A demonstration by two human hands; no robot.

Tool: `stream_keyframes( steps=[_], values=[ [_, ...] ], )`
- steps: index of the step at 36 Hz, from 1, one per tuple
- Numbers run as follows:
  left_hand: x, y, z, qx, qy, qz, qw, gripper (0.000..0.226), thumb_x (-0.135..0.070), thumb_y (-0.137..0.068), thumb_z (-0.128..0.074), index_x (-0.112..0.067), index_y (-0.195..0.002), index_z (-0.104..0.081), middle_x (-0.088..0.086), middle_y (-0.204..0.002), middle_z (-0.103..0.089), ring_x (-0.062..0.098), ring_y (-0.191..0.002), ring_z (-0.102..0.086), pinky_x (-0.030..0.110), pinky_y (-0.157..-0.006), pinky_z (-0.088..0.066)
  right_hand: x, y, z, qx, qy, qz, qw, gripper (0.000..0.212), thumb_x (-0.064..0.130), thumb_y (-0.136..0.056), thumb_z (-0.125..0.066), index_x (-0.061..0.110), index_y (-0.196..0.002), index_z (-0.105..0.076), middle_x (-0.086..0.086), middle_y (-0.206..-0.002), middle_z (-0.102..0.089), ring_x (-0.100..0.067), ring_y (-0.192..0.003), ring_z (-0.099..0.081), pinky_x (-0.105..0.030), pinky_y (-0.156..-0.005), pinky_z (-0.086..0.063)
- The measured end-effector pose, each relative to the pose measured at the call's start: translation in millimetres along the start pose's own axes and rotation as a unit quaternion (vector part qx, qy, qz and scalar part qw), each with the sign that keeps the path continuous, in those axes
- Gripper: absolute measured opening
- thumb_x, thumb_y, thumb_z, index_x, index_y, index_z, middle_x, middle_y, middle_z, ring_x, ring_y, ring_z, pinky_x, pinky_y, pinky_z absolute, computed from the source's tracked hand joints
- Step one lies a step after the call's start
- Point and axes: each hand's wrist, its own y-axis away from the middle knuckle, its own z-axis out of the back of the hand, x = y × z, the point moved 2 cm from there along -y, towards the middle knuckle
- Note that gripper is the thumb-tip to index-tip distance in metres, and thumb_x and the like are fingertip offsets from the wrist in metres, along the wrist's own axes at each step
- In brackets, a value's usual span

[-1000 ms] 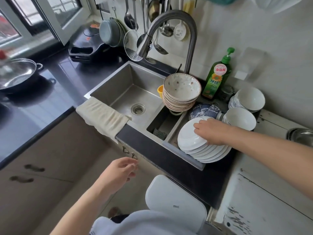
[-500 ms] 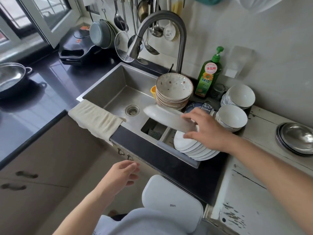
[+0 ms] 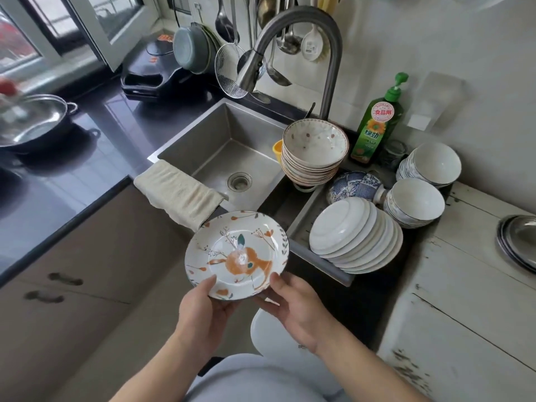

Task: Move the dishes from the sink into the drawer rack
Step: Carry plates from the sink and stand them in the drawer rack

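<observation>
I hold a white plate with an orange deer pattern (image 3: 236, 255) face up in front of the sink, below its front edge. My left hand (image 3: 204, 310) grips its near-left rim, thumb on top. My right hand (image 3: 293, 306) grips its near-right rim, thumb on top too. A slanted stack of white plates (image 3: 356, 236) lies face down in the tray on the right of the steel sink (image 3: 220, 140). A stack of spotted bowls (image 3: 314, 152) stands behind it, beside a blue-patterned bowl (image 3: 353, 185). No drawer rack is in view.
Two stacks of white bowls (image 3: 414, 203) (image 3: 432, 165) stand right of the sink, with a green soap bottle (image 3: 377, 123) behind. A cloth (image 3: 177, 192) hangs over the sink's front edge. The tap (image 3: 290, 33) arches above. Closed drawers (image 3: 58, 282) lie lower left, a white lid (image 3: 272, 335) below.
My right hand lifted the top plate off the stack, turned it face up and brought it down in front of the sink. My left hand rose and took its other side.
</observation>
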Motion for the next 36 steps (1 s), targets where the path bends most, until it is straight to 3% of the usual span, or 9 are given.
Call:
stream_keyframes(
  steps=[2,4,6,9,12,14,20,31,36],
  values=[
    [-1,-1,5,-0.026,0.011,-0.004,1.000,0.034,-0.017,-0.106,-0.042,-0.004,-0.135,-0.055,0.018,-0.118,-0.073,0.037,-0.112,-0.069,0.054,-0.106,-0.048,13,-4,6,0.019,0.194,-0.016,0.981,0.030,0.028,-0.101,-0.060,0.016,-0.129,-0.065,0.001,-0.124,-0.073,-0.015,-0.116,-0.069,-0.038,-0.105,-0.052],
    [-3,-1,6,-0.034,0.017,-0.008,0.999,0.031,-0.020,-0.107,-0.042,-0.007,-0.132,-0.056,0.017,-0.118,-0.074,0.038,-0.111,-0.069,0.056,-0.106,-0.048,35,-14,17,0.030,0.420,-0.001,0.907,0.030,0.039,-0.097,-0.067,0.023,-0.122,-0.070,0.011,-0.117,-0.074,-0.007,-0.110,-0.068,-0.034,-0.102,-0.053],
    [-5,-1,7,-0.038,0.022,-0.013,0.999,0.029,-0.024,-0.109,-0.041,-0.010,-0.129,-0.057,0.016,-0.117,-0.074,0.037,-0.111,-0.070,0.056,-0.105,-0.049,63,-29,32,-0.016,0.600,0.060,0.798,0.030,0.041,-0.090,-0.072,0.027,-0.116,-0.072,0.013,-0.112,-0.073,-0.007,-0.104,-0.067,-0.039,-0.099,-0.053],
    [-7,-1,6,-0.044,0.029,-0.020,0.998,0.032,-0.029,-0.109,-0.042,-0.011,-0.132,-0.054,0.016,-0.116,-0.075,0.037,-0.109,-0.071,0.057,-0.105,-0.049,114,-50,60,-0.068,0.768,0.142,0.621,0.045,0.028,-0.093,-0.070,0.018,-0.136,-0.062,-0.003,-0.133,-0.062,-0.022,-0.123,-0.055,-0.036,-0.111,-0.039],
    [-7,2,6,-0.043,0.010,-0.022,0.999,0.035,-0.035,-0.109,-0.041,-0.012,-0.132,-0.054,0.014,-0.112,-0.076,0.036,-0.107,-0.072,0.053,-0.103,-0.051,153,-66,97,-0.054,0.912,0.063,0.402,0.070,0.040,-0.093,-0.068,0.020,-0.154,-0.039,-0.003,-0.158,-0.037,-0.025,-0.149,-0.026,-0.045,-0.124,-0.010],
    [-6,4,6,-0.036,-0.008,-0.025,0.999,0.038,-0.039,-0.109,-0.038,-0.013,-0.131,-0.057,0.011,-0.111,-0.077,0.033,-0.107,-0.072,0.051,-0.102,-0.052,163,-71,118,-0.030,0.942,-0.023,0.333,0.080,0.046,-0.090,-0.067,0.020,-0.157,-0.031,-0.003,-0.165,-0.025,-0.027,-0.154,-0.011,-0.052,-0.125,-0.003],
    [-7,6,12,-0.033,-0.043,-0.026,0.998,0.038,-0.049,-0.107,-0.038,-0.022,-0.122,-0.061,0.007,-0.109,-0.078,0.030,-0.105,-0.073,0.051,-0.104,-0.050,170,-77,137,0.016,0.958,-0.063,0.280,0.077,0.052,-0.087,-0.070,0.021,-0.151,-0.041,-0.002,-0.158,-0.035,-0.026,-0.150,-0.022,-0.049,-0.124,-0.012],
    [-7,5,17,-0.047,-0.053,-0.006,0.997,0.039,-0.053,-0.104,-0.042,-0.024,-0.121,-0.062,0.010,-0.109,-0.078,0.031,-0.105,-0.073,0.042,-0.089,-0.055,175,-72,144,0.060,0.946,0.043,0.316,0.053,0.050,-0.083,-0.075,0.023,-0.126,-0.062,0.007,-0.120,-0.052,-0.018,-0.116,-0.049,-0.038,-0.099,-0.044],
    [-6,5,13,-0.048,-0.050,-0.004,0.998,0.037,-0.052,-0.105,-0.043,-0.024,-0.116,-0.063,0.010,-0.105,-0.078,0.031,-0.104,-0.073,0.043,-0.091,-0.054,172,-65,139,0.079,0.956,0.076,0.274,0.043,0.048,-0.088,-0.071,0.022,-0.119,-0.059,0.006,-0.117,-0.050,-0.018,-0.116,-0.045,-0.037,-0.096,-0.046]
  ],
)
